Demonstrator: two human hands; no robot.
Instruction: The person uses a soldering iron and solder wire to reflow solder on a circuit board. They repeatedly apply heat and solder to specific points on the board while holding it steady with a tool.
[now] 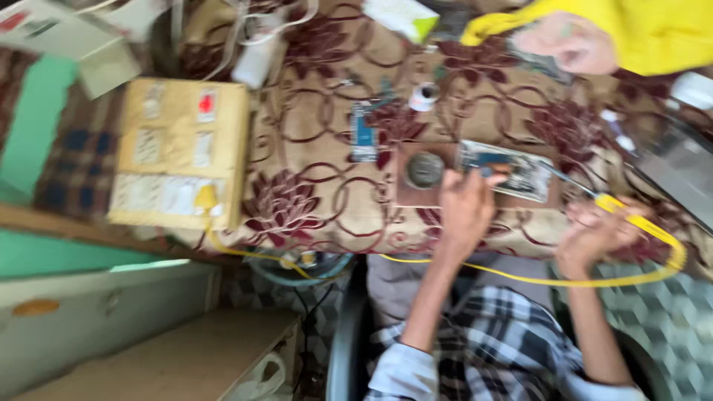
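1. The left hand [464, 208] is reaching forward over the table [312, 186], which is wearing a beige cloth with maroon flowers. Its fingers [486, 178] are pressing together on the near edge of a green circuit board [512, 172]; motion blur is hiding whether they are pinching it or only steadying it.
2. The circuit board is lying flat on a brown wooden block [416, 194], beside a round metal disc [425, 169] sitting on the same block.
3. The right hand [594, 234] is curling its fingers around the yellow handle of a soldering iron [620, 210]; the thin tip is pointing toward the board's right end. A yellow cable [520, 278] is trailing from the handle across the lap.
4. A small blue module [364, 134] is lying further out on the cloth, well apart from both hands.
5. A yellowed switchboard [178, 152] is resting at the table's left end.
6. Another person's hand [568, 41], in a yellow sleeve, is resting at the far edge.
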